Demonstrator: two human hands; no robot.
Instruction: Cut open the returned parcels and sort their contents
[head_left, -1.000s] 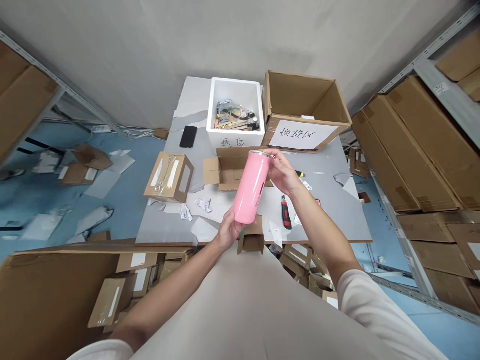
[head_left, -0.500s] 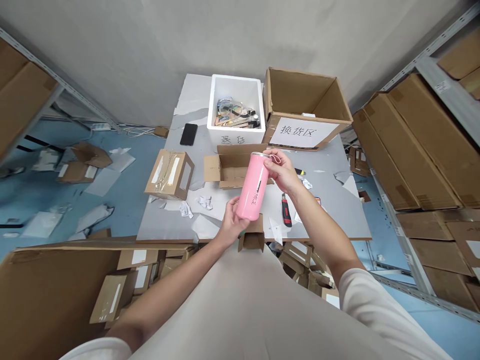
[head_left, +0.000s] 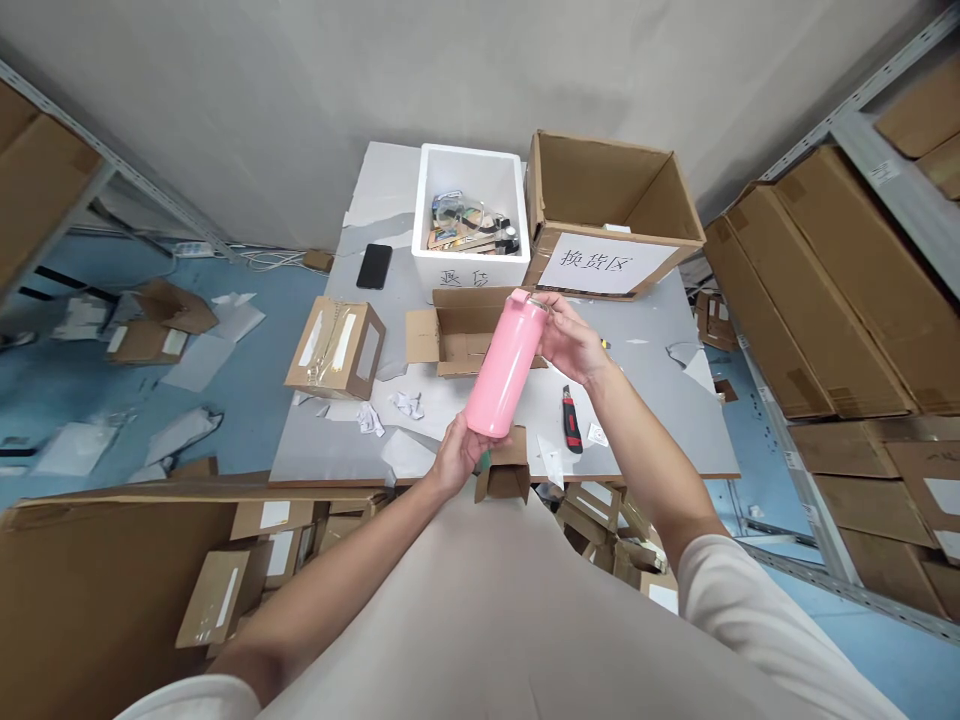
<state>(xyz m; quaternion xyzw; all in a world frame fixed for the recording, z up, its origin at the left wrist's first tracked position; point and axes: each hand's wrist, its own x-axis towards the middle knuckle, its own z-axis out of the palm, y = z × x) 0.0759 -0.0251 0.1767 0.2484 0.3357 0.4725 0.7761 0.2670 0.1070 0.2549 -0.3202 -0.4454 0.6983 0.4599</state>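
We saw a plain grey wall [head_left: 315, 120] behind a grey-topped table [head_left: 645, 360], a pale blue floor [head_left: 255, 390], and grey metal shelving [head_left: 862, 150] at right, stacked with brown cardboard boxes [head_left: 817, 290].

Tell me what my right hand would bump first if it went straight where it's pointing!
First the pink bottle, because your right hand is touching its top. Past that, the white foam box looks next in line, but I can't tell how high your hand is, so it might pass over.
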